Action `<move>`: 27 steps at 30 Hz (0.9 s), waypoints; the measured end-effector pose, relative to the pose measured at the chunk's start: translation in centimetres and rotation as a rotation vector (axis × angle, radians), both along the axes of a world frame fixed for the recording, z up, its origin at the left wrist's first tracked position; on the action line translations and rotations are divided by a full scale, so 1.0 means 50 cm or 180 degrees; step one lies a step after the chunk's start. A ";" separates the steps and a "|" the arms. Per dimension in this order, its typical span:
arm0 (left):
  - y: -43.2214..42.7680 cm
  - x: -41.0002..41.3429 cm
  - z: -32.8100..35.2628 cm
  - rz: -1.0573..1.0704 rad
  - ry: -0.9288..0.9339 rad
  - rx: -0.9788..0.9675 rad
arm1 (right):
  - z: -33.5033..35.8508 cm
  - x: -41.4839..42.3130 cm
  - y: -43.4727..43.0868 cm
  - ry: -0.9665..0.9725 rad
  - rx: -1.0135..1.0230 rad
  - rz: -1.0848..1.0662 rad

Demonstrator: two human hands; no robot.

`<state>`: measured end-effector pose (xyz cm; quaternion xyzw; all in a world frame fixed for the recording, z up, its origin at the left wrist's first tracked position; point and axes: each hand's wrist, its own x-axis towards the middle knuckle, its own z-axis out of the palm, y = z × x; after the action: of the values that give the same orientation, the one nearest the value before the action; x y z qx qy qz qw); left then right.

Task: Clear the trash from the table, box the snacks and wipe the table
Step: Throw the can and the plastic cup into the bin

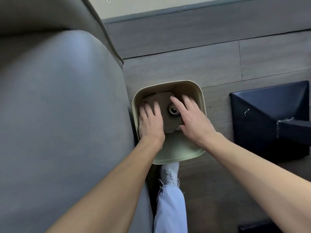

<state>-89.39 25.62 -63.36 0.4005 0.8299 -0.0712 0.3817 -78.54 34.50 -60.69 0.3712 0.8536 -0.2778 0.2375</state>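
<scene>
A pale green trash bin (176,148) stands on the floor below me. Inside it lies crumpled brown paper (164,105) and a drink can (173,110) seen from its top. My left hand (150,121) rests flat over the left side of the bin, fingers spread on the paper. My right hand (193,118) hovers over the right side with fingers apart, next to the can. Neither hand grips anything.
A grey sofa arm (58,106) fills the left, right against the bin. A dark blue table base (272,115) stands on the wood floor at the right. My shoe (170,175) and trouser leg are just behind the bin.
</scene>
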 end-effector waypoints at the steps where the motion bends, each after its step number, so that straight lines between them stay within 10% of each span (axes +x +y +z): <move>1: -0.002 -0.001 0.019 -0.0087 -0.0050 0.0081 | 0.017 0.001 -0.003 0.0049 0.0021 -0.0031; 17: -0.162 -0.042 0.840 0.0076 0.0266 0.0649 | 0.786 0.088 -0.126 0.0347 0.0069 -0.0424; 27: -0.226 0.377 1.305 -0.0692 0.0264 0.1332 | 1.260 0.550 -0.276 0.1316 0.0858 -0.1240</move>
<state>-70.56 14.31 1.87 0.5546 0.7936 0.0453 0.2461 -51.02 20.69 2.32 0.4916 0.8257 -0.2720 -0.0501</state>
